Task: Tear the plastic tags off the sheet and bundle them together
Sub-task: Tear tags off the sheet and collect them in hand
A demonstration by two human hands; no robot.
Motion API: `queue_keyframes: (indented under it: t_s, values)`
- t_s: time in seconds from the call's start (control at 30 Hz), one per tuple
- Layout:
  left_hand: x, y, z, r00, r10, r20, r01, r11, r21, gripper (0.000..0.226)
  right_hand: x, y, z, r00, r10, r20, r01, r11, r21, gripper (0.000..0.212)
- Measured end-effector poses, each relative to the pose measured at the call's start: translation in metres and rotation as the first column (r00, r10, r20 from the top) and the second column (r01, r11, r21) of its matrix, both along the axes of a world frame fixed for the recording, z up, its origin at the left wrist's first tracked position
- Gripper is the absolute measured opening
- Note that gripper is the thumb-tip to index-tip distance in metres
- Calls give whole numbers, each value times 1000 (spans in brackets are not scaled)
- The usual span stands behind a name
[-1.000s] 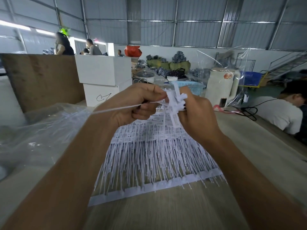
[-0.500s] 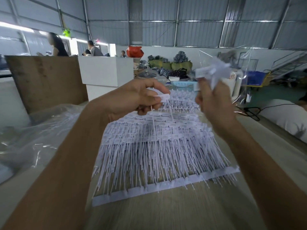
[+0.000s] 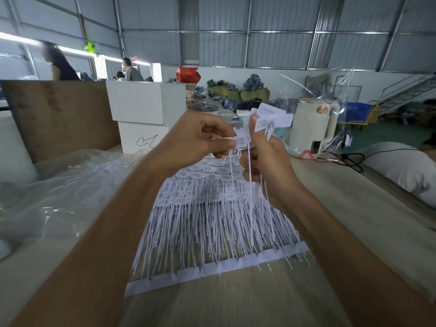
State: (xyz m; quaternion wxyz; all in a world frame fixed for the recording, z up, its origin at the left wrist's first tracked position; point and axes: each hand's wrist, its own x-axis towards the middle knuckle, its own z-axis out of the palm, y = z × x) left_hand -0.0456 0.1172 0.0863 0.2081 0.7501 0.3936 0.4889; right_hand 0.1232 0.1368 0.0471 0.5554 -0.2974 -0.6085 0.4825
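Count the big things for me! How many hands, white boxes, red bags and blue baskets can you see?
Hands: 2, the left hand and the right hand
White boxes: 2, the upper box stacked on the lower box
Red bags: 1, the red bag
Blue baskets: 1, the blue basket
Total: 6

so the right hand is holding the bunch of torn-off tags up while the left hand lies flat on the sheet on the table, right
Not quite. The left hand is not flat on the sheet; the head view shows it raised above it, pinching a single tag beside the right hand. The rest stands: the right hand holds the bunch of torn-off tags up, and the sheet is on the table.
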Motion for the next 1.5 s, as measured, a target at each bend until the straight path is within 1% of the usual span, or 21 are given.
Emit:
queue_keyframes:
  t_s: [0.07,0.17,0.23,0.33,0.4,0.47,0.53,0.63,0.73,0.8,0.87,1.0,1.03,1.1,1.13,1.17,1.2,1.23,1.3,1.4,1.5]
  values:
    - [0,0,1,999,3,-36,-2,999,38,16,3,0,1,998,-24,66,21,999,40,58]
    - [2,-1,0,999,1,-47,3,997,80,16,4,1,1,989,-73,126,62,994,94,33]
    - [4,1,-2,1000,3,15,-4,998,59,18,5,2,2,995,-45,87,38,997,73,23]
    - [7,2,-7,993,-32,116,35,999,-28,9,8,3,4,995,85,-56,-84,996,19,17]
    - [12,2,-11,981,-71,178,90,990,-104,13,8,3,4,986,125,-107,-123,992,21,24]
    - [15,2,-13,968,-77,237,115,982,-152,17,7,2,4,993,76,-95,-72,996,49,27]
    - [16,4,-13,958,-51,281,104,979,-177,24,7,2,3,999,-27,-30,30,994,110,19]
    - [18,7,-11,912,3,411,125,950,-285,18,5,1,0,986,-153,67,130,956,264,25]
    - [15,8,-10,820,-44,571,335,846,-415,22,2,2,-6,923,-355,151,249,847,470,34]
    - [11,7,-8,787,-85,611,439,774,-457,29,3,0,-10,864,-458,208,221,718,659,27]
    - [11,4,-8,809,-122,575,452,755,-475,28,7,-1,-12,805,-541,245,153,588,794,29]
    - [10,-2,-5,806,-151,572,481,730,-485,26,17,4,-10,725,-649,232,58,393,918,14]
    - [6,-5,-2,812,-180,556,487,734,-474,25,20,8,-8,697,-680,228,98,405,909,13]
    - [-5,-14,8,860,-260,440,448,797,-405,30,33,13,2,713,-671,205,334,582,742,17]
    - [-11,-20,15,896,-283,341,397,855,-334,32,42,16,10,782,-609,131,452,699,554,18]
    - [-14,-25,22,933,-272,235,327,914,-240,30,52,19,18,848,-529,20,491,800,345,17]
    - [-15,-29,28,959,-236,155,258,955,-143,26,59,18,25,889,-450,-89,459,873,164,17]
    - [-14,-32,32,973,-198,118,207,976,-68,20,62,17,29,906,-395,-148,407,912,58,18]
    - [-3,-32,34,985,-149,87,149,989,4,12,55,10,28,937,-314,-149,320,947,15,19]
    - [21,-26,20,998,-57,-11,57,998,24,5,24,-2,17,978,-193,-81,199,978,65,21]
    - [33,-14,6,999,37,-35,-34,997,69,2,3,-7,11,965,-208,-161,211,978,0,26]
